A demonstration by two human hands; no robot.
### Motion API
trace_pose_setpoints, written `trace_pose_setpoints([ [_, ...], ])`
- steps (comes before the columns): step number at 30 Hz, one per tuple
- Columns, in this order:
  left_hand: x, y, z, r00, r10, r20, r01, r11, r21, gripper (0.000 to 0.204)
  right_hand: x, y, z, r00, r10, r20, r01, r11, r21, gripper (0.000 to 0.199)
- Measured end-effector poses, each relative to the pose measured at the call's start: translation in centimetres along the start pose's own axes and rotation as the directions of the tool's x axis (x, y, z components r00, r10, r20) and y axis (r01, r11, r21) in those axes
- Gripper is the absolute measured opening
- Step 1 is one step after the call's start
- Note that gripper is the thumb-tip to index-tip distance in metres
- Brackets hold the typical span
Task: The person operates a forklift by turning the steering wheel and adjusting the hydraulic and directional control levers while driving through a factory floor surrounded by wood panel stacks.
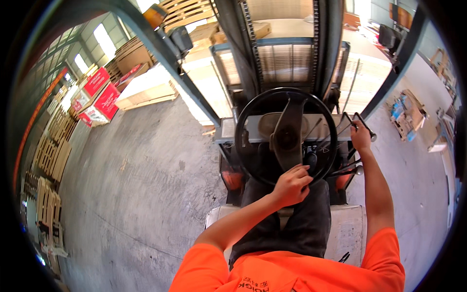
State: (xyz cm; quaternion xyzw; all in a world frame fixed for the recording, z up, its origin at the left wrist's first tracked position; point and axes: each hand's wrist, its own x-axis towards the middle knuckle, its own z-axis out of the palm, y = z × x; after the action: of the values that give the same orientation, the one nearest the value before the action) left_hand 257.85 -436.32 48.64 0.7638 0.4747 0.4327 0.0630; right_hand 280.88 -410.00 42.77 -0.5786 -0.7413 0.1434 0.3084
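I sit at the controls of a forklift. My left hand (293, 186) lies on the bottom of the black steering wheel (238, 131), fingers curled over its rim, just below a dark knob (310, 158) at the wheel's lower right. To the right of the wheel, my right hand (360, 136) is closed round a black control lever (356, 117). A second lever with a round knob (359, 170) sticks out lower down, beside my right forearm. Part of the left fingers' grip is hidden by the back of the hand.
Ahead, the forklift's mast (331, 48) stands before a large stack of pale boards (287, 63). Red and white cartons (99, 97) and wooden pallets (53, 151) line the left. At right, a pallet with blue items (406, 114) sits on the concrete floor (146, 180).
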Motion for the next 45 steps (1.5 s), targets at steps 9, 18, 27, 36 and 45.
trace_pose_setpoints([
  [9,4.7,-6.4,6.0,1.000,-0.012,-0.024,0.013,0.999,0.038,0.018,6.8,4.2,5.4,1.000,-0.006,-0.001,0.006,1.000,-0.023,0.027],
  [18,12.2,-11.0,7.5,0.995,0.095,0.008,-0.096,0.992,0.084,0.018,7.8,1.7,7.9,0.995,0.044,-0.089,-0.047,0.999,-0.026,0.024],
  [27,24.7,-23.6,3.5,0.987,0.017,-0.163,0.040,0.940,0.339,0.012,8.7,-2.7,9.0,0.993,0.074,-0.087,-0.071,0.997,0.034,0.027],
  [36,14.3,-31.4,-12.0,0.816,-0.246,-0.523,0.465,0.817,0.340,0.015,11.5,-4.8,10.5,0.991,0.126,-0.044,-0.124,0.991,0.049,0.025],
  [45,5.6,-23.9,-5.5,0.926,-0.190,-0.326,0.283,0.920,0.270,0.012,16.7,-4.8,12.9,0.993,0.106,-0.052,-0.105,0.994,0.032,0.023],
])
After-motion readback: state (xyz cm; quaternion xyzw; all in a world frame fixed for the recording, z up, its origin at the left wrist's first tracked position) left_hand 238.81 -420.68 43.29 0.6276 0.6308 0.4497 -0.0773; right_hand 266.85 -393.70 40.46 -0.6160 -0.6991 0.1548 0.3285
